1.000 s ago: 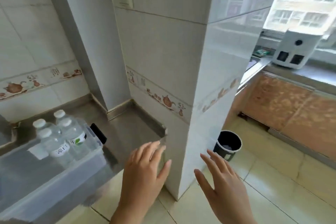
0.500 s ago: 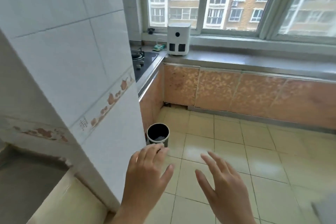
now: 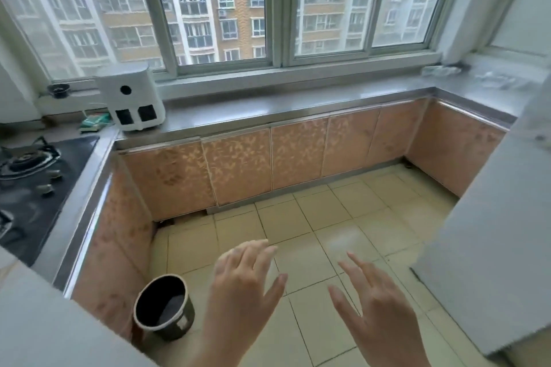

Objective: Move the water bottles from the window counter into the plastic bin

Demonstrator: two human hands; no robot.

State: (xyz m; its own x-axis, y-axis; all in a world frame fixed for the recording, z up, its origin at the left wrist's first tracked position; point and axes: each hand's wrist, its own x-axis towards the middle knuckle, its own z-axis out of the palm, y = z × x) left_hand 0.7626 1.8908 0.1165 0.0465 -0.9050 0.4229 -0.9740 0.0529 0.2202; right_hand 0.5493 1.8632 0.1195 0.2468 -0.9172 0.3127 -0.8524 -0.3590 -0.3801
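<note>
The grey window counter (image 3: pixel 268 107) runs under the window and turns a corner at the right. At its far right end lie clear water bottles (image 3: pixel 440 71), blurred, with more pale clear shapes (image 3: pixel 501 82) beside them that I cannot make out. My left hand (image 3: pixel 243 289) and my right hand (image 3: pixel 377 310) are held out low over the floor, fingers spread, both holding nothing. Both hands are far from the bottles. The plastic bin is out of view.
A white appliance (image 3: pixel 131 98) stands at the counter's left end. A gas stove (image 3: pixel 26 182) is at the left. A black waste bin (image 3: pixel 164 307) stands on the tiled floor by the left cabinets. A white fridge side (image 3: pixel 492 247) rises at the right.
My view has swung right, from the plastic bin with bottles past the tiled pillar to the window counter. Both hands have stayed open and empty in front of me.
</note>
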